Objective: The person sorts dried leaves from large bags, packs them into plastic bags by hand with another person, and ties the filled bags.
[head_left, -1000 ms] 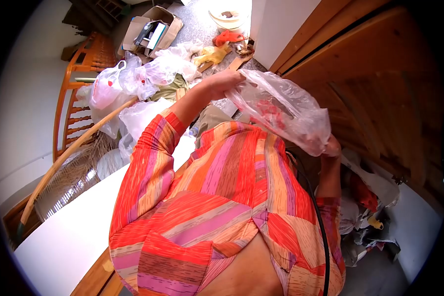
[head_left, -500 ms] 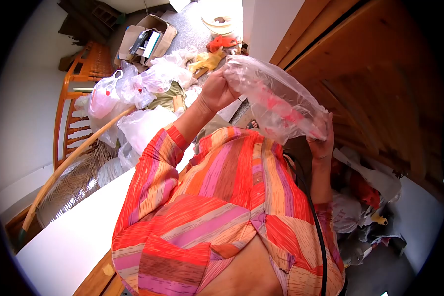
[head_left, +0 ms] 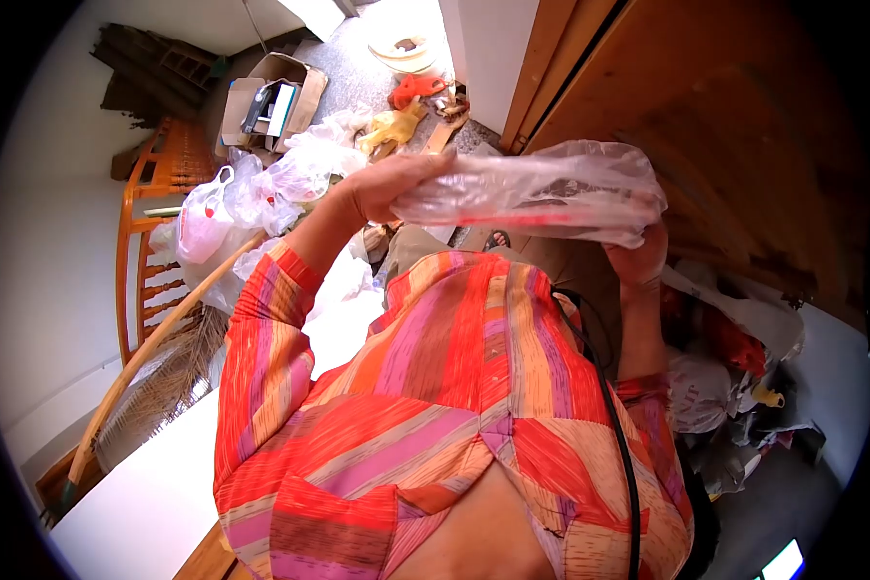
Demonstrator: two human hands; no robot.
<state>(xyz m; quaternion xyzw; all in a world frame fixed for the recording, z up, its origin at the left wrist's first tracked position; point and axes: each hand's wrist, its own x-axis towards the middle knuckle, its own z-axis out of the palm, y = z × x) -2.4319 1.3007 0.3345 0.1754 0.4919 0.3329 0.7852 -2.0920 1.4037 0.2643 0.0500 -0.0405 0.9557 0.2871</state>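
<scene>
A translucent plastic bag (head_left: 541,193) with red print is stretched sideways between my two hands, in front of my striped shirt. My left hand (head_left: 396,186) grips the bag's left end, its fingertips partly covered by the plastic. At the other end my right hand (head_left: 640,253) holds the bag from below, and the film covers some of its fingers. Beyond my left hand lies a heap of crumpled white plastic bags (head_left: 304,164), with a yellow bag (head_left: 392,130) and a red bag (head_left: 416,92) behind it.
A cardboard box (head_left: 304,82) with items in it stands at the back left, near an orange wooden chair (head_left: 135,251). A long-handled broom (head_left: 155,343) leans at the left. Brown wooden panels (head_left: 725,135) rise on the right, above more bags (head_left: 701,391). A white surface (head_left: 135,493) is at lower left.
The bag has gone from a wide, slanting spread to a narrower, nearly level band. My left hand has come down and left; my right hand has shifted slightly right.
</scene>
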